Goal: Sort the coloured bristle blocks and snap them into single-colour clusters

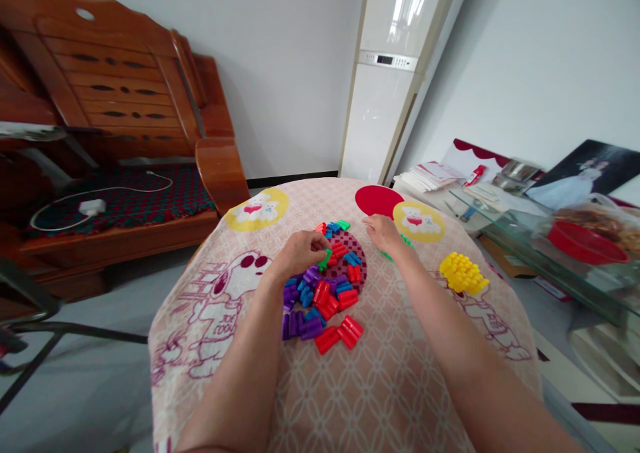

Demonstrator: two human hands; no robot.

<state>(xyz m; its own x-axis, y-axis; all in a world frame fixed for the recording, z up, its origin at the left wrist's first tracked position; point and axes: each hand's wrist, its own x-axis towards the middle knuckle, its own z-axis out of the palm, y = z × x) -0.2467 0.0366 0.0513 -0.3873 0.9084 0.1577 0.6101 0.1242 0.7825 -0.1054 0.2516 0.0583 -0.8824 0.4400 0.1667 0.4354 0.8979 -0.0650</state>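
Nearest you on the cloth-covered tabletop [380, 386], red blocks [328, 340] and purple blocks [311, 327] lie in a loose heap with blue blocks [353, 258] among them, their mixed angles suggesting no set order. To the right, well apart, yellow blocks [463, 273] are massed together, seemingly grouped by colour. At the heap's far left, your left hand [302, 252] has its fingers nearly closed, pinching a green block [325, 260] at the tips, probably for fine control. To its right, your right hand [384, 233] is low beside green pieces [407, 240] it partly hides; whether its fingers grip one, I cannot tell. Farthest away, a wooden bench [120, 86] stands left of a tall white appliance [379, 113].
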